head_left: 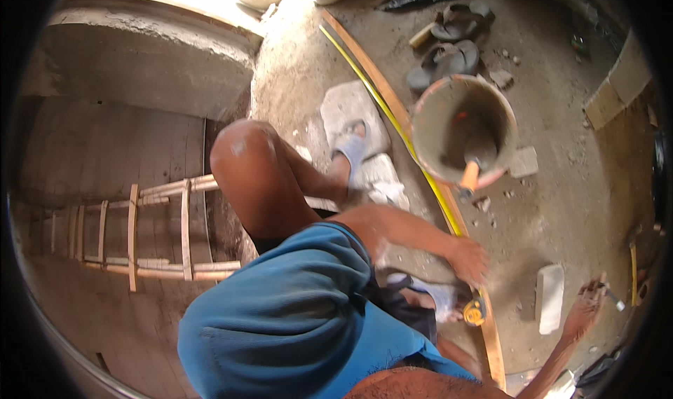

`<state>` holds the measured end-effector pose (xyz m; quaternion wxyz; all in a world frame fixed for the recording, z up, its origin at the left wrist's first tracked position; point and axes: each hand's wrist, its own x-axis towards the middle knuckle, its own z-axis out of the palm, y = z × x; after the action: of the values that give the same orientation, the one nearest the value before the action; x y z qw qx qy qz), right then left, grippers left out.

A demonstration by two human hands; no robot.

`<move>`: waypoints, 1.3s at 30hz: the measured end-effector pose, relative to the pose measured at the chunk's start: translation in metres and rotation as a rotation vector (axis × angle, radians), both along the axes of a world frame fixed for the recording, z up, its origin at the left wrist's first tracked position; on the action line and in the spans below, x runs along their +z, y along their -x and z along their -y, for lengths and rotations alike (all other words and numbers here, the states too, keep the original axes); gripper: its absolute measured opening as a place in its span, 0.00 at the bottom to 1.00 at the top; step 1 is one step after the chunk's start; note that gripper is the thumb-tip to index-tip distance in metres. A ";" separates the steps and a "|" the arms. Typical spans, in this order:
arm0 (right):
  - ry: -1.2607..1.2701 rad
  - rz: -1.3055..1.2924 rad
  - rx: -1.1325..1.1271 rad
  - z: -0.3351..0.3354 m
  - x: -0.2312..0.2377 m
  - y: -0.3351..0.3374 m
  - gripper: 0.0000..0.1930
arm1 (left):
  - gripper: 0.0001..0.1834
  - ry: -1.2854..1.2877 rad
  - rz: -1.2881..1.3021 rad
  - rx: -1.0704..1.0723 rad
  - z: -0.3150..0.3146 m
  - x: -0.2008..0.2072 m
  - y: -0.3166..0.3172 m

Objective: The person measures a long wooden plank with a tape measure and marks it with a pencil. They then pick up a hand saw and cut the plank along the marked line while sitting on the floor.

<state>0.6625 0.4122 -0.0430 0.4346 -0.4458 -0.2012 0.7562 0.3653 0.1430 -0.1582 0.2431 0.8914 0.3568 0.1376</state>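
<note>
A long wooden strip [392,99] lies on the floor, with the yellow blade of a tape measure [474,312] pulled out along it. My left hand [468,259] is on the strip, fingers curled down over the blade just above the yellow case. The fingertips' exact grip is partly hidden. Farther right, my right hand [587,306] is closed around a thin dark marker-like stick [616,301] with a pale end, held apart from the strip.
Beside the strip stands a bucket [429,156] with an orange-handled tool [470,177] in it. Sandals [443,64] lie beyond. A pale block [550,299] sits between my hands. To the left are a wooden ladder-like frame [133,238] and a concrete ledge [140,66].
</note>
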 end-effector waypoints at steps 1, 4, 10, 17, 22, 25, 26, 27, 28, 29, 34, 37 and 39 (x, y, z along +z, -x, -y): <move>-0.051 0.026 0.213 0.016 -0.001 0.007 0.20 | 0.19 -0.056 0.074 0.021 -0.001 0.002 0.002; -0.053 0.172 0.496 0.073 -0.006 0.031 0.11 | 0.18 -0.015 0.025 -0.016 -0.009 0.018 0.004; 0.130 0.325 0.283 0.189 -0.032 0.040 0.10 | 0.17 0.100 0.013 -0.011 -0.009 -0.001 -0.003; -0.598 1.581 0.886 0.283 -0.023 0.077 0.27 | 0.17 0.158 0.094 -0.019 -0.011 -0.020 -0.008; -0.774 1.748 0.917 0.298 -0.010 0.097 0.27 | 0.18 0.164 0.135 -0.026 -0.007 -0.013 -0.008; -0.795 1.658 0.969 0.298 -0.002 0.106 0.24 | 0.18 0.133 0.151 -0.039 -0.003 -0.008 0.000; -0.820 1.620 0.972 0.298 0.001 0.106 0.23 | 0.18 0.067 0.117 -0.070 -0.003 -0.003 0.006; -0.905 1.585 0.933 0.298 0.004 0.104 0.21 | 0.19 -0.001 0.081 -0.105 -0.003 0.004 0.013; -1.023 1.552 0.933 0.293 0.002 0.095 0.21 | 0.20 -0.092 0.125 -0.099 0.000 0.010 0.025; -1.125 1.525 0.923 0.289 0.000 0.080 0.21 | 0.20 -0.182 0.173 -0.109 0.007 0.019 0.044; -0.763 1.358 1.031 0.285 0.008 0.080 0.11 | 0.28 -0.286 0.368 -0.320 0.064 0.099 0.235; -0.769 1.268 1.025 0.296 0.012 0.066 0.09 | 0.11 0.567 -0.405 -0.326 0.083 0.184 0.407; -0.535 1.063 0.992 0.304 0.017 0.070 0.10 | 0.18 0.687 -0.468 0.433 0.113 0.205 0.509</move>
<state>0.5921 0.1080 -0.0264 -0.0171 -0.4863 -0.7347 0.4726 -0.1434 0.0304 0.0463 0.4028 0.6715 0.6047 -0.1456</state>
